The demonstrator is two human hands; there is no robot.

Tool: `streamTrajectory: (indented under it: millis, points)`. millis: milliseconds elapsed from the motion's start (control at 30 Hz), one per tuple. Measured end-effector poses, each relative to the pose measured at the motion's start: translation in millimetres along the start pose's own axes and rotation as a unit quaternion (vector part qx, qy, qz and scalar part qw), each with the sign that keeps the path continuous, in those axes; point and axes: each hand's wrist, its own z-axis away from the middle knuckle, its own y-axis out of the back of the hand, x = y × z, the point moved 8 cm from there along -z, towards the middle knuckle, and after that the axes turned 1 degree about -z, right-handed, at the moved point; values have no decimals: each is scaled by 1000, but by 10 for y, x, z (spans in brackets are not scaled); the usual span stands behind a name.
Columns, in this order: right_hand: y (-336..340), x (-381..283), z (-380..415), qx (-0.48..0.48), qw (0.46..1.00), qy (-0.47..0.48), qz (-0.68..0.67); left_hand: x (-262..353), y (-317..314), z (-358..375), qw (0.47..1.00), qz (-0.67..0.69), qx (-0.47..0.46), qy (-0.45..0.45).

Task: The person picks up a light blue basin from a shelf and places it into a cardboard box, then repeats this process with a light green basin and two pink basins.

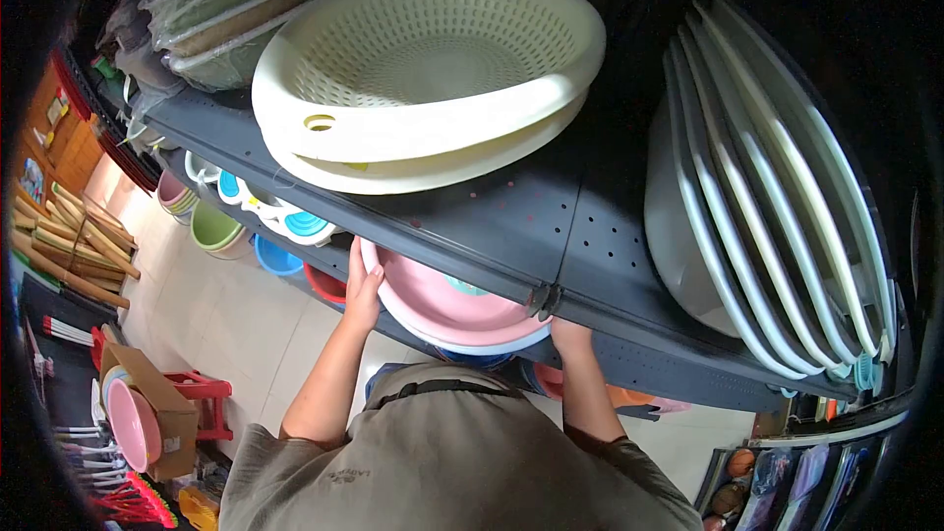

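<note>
A round pink basin point(433, 285) with a pale outer rim sits partly under the front edge of the upper shelf, with its far part hidden. My left hand point(364, 285) grips the basin's left rim, the thumb on the inner side. At the opposite side, my right hand point(570, 336) is against the right rim; the shelf edge covers most of its fingers. Inside the basin, a small patch of teal shows near the shelf edge. Above, two stacked cream colander baskets point(442, 59) rest on the upper shelf point(511, 206).
Several large pale basins point(747, 197) stand on edge at the shelf's right. Wrapped trays point(236, 0) lie at upper left. Lower down are blue-and-white items point(265, 206) and a green bucket point(216, 228). A cardboard box point(157, 413) and red stool point(206, 398) stand on the floor.
</note>
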Motion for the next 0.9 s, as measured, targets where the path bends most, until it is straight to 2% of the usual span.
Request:
streamTrajectory:
  millis: [200,267,467,567,667,700,733,833,900]
  points:
    - [25,39,-6,11,1000,24,3,178,-66,-40,998,-53,-1,-37]
    - [0,163,15,5,1000,24,7,-39,21,-34,1000,-22,10,-6]
    - [0,263,4,8,1000,-2,10,-32,47,-76,1000,9,-8,14]
    - [16,185,-22,24,997,-6,-68,-85,103,-64,999,-30,-2,20]
    - [45,194,-23,45,995,21,-85,12,42,-59,999,13,-10,40]
    - [49,146,-29,24,998,18,-54,20,31,-55,998,34,-12,52]
    - [44,105,-37,2,1000,14,-23,52,17,-53,998,34,-13,50]
    - [47,68,-45,0,999,-18,-45,95,6,-51,999,28,-5,46]
    - [46,101,-41,20,997,7,-75,128,24,-42,1000,-13,-8,21]
